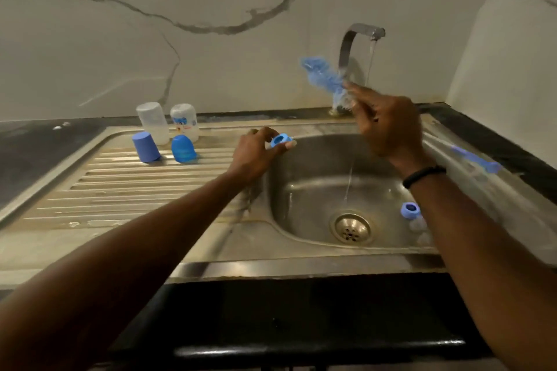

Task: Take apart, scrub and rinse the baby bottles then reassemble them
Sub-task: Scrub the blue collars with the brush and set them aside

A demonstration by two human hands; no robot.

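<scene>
Stainless steel sink basin (304, 190) is your landmark: left of it stand two inverted clear plastic bottles (153, 123) and two blue caps (146, 147). Your left hand (256, 152) pinches a blue collar ring (281, 140) at its rim. Your right hand (388, 126) grips a blurred blue bottle brush (324, 75) above it.

Steel sink (304, 156), drain (352, 227) in basin; tap (354, 48) running; marble wall (150, 39) behind.
</scene>
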